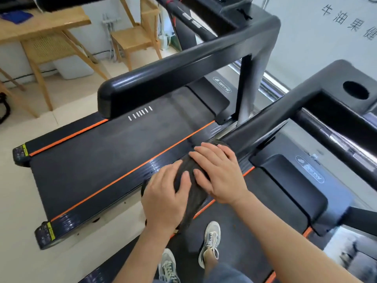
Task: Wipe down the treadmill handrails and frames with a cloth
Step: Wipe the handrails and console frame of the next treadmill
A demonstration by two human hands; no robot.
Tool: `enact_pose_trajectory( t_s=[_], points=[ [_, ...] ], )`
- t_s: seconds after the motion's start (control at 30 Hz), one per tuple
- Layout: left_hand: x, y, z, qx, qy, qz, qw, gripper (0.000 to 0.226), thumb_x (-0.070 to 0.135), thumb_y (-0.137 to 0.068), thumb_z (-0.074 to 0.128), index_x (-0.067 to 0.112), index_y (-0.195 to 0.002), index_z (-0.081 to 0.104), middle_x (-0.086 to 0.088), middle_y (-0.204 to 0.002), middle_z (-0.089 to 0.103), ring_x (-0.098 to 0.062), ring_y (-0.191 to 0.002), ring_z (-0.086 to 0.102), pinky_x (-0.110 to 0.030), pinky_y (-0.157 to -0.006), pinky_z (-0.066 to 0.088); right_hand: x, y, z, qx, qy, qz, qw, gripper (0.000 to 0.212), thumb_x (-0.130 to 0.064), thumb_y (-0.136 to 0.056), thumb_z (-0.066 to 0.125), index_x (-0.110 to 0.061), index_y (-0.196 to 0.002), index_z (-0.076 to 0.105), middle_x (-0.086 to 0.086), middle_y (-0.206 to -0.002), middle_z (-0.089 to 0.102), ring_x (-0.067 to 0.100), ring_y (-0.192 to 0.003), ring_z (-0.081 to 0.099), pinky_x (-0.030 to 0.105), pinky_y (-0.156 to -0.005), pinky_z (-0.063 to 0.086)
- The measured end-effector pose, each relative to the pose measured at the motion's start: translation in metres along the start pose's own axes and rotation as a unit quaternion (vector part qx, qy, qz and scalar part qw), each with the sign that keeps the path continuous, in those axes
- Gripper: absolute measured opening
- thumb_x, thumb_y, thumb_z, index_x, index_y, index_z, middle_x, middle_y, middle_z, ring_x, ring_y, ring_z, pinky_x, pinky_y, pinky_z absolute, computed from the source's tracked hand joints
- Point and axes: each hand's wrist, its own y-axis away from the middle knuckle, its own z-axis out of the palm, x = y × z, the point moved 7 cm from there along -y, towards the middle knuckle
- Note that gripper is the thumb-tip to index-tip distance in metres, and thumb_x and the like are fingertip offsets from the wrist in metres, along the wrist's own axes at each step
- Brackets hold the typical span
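Observation:
A dark grey cloth (194, 201) is draped over the near end of my treadmill's black left handrail (275, 121). My left hand (165, 199) grips the cloth-covered rail end, fingers curled over its far side and thumb on top. Just up the rail, my right hand (219, 174) presses on the cloth with fingers spread and fairly straight. The rail rises to the console frame (334, 78) with its round cup hole. My shoes (211, 240) stand on the belt below.
A second treadmill stands to the left, its belt (102, 152) with orange stripes and its thick black handrail (173, 74) running parallel. Wooden table (40, 23) and chair (132, 37) stand at the back left. A white wall with lettering (346, 19) is at the right.

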Motion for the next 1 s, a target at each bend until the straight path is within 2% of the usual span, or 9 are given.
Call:
enact_pose_trajectory(
  t_s=[0.17,0.3,0.43,0.53,0.63,0.73,0.87,0.93,1.0],
  points=[
    [0.081,-0.048,0.063,-0.135,-0.216,0.131,0.958,0.06,0.051,-0.092,0.031,0.009,-0.124,0.06,-0.009,-0.091,0.067,-0.03,-0.072,0.066,-0.037,-0.055,0.048,0.091,-0.003,-0.012,0.025,0.021,0.099,0.995,0.05,-0.039,-0.099,0.028,-0.019,-0.138,0.053,-0.002,-0.144,0.049,0.017,-0.14,0.036,0.042,-0.109,0.025],
    [0.078,-0.052,0.079,-0.248,-0.245,0.148,0.926,0.075,0.066,-0.089,0.032,0.027,-0.152,0.016,-0.004,-0.13,0.049,-0.03,-0.105,0.058,-0.042,-0.074,0.05,0.131,-0.002,-0.018,0.046,0.023,0.184,0.982,0.054,-0.039,-0.1,0.021,-0.02,-0.148,0.037,0.001,-0.156,0.033,0.017,-0.146,0.023,0.04,-0.114,0.016],
    [0.049,-0.03,0.051,-0.274,-0.312,0.086,0.906,0.101,0.065,-0.082,0.056,0.044,-0.146,-0.018,-0.006,-0.129,0.042,-0.03,-0.107,0.055,-0.041,-0.085,0.045,0.104,0.019,-0.008,0.103,-0.036,0.32,0.941,0.059,-0.041,-0.1,0.022,-0.013,-0.153,0.024,0.006,-0.161,0.018,0.024,-0.148,0.015,0.048,-0.115,0.019],
    [0.027,-0.014,0.022,-0.222,-0.264,0.085,0.935,0.107,0.064,-0.068,0.066,0.049,-0.146,-0.005,0.0,-0.114,0.052,-0.025,-0.095,0.06,-0.039,-0.081,0.05,0.053,0.035,0.006,0.145,-0.13,0.35,0.916,0.063,-0.037,-0.099,0.029,-0.003,-0.151,0.024,0.013,-0.16,0.018,0.03,-0.148,0.015,0.046,-0.117,0.018],
    [-0.004,-0.004,-0.003,-0.257,-0.109,-0.007,0.96,0.1,0.057,-0.062,0.072,0.054,-0.144,0.015,0.011,-0.12,0.055,-0.017,-0.11,0.058,-0.038,-0.093,0.048,0.019,0.048,0.014,0.159,-0.253,0.362,0.883,0.071,-0.036,-0.097,0.042,-0.004,-0.153,0.013,0.009,-0.162,0.008,0.022,-0.15,0.004,0.033,-0.122,0.005],
    [-0.016,0.0,-0.014,-0.284,-0.077,-0.04,0.955,0.095,0.056,-0.058,0.077,0.056,-0.136,0.023,0.015,-0.12,0.059,-0.014,-0.112,0.057,-0.037,-0.094,0.047,0.004,0.073,0.022,0.131,-0.422,0.486,0.755,0.085,-0.046,-0.091,0.058,-0.017,-0.155,0.01,-0.011,-0.157,0.019,0.005,-0.144,0.019,0.034,-0.12,0.017],
    [-0.043,0.002,-0.015,-0.39,-0.021,-0.127,0.912,0.084,0.049,-0.055,0.085,0.07,-0.117,0.033,0.021,-0.104,0.065,-0.007,-0.1,0.062,-0.028,-0.087,0.051,-0.05,0.08,0.059,-0.017,-0.674,0.594,0.439,0.072,-0.067,-0.082,0.059,-0.018,-0.134,0.051,-0.008,-0.121,0.064,0.013,-0.099,0.065,0.041,-0.08,0.056],
    [-0.049,0.007,-0.011,-0.425,0.094,-0.178,0.882,0.08,0.041,-0.058,0.089,0.063,-0.12,0.043,0.025,-0.109,0.066,0.002,-0.105,0.061,-0.031,-0.095,0.051,-0.048,0.067,0.066,0.016,-0.706,0.605,0.368,0.082,-0.072,-0.076,0.062,-0.012,-0.131,0.052,0.001,-0.105,0.067,0.017,-0.075,0.067,0.035,-0.059,0.056],
    [-0.047,0.009,-0.009,-0.402,0.112,-0.172,0.892,0.08,0.041,-0.058,0.09,0.057,-0.122,0.045,0.03,-0.112,0.064,0.006,-0.107,0.06,-0.034,-0.097,0.051,-0.032,0.054,0.069,0.065,-0.703,0.623,0.336,0.096,-0.076,-0.067,0.067,-0.013,-0.136,0.044,0.002,-0.114,0.064,0.023,-0.09,0.066,0.041,-0.069,0.058]
  ],
)
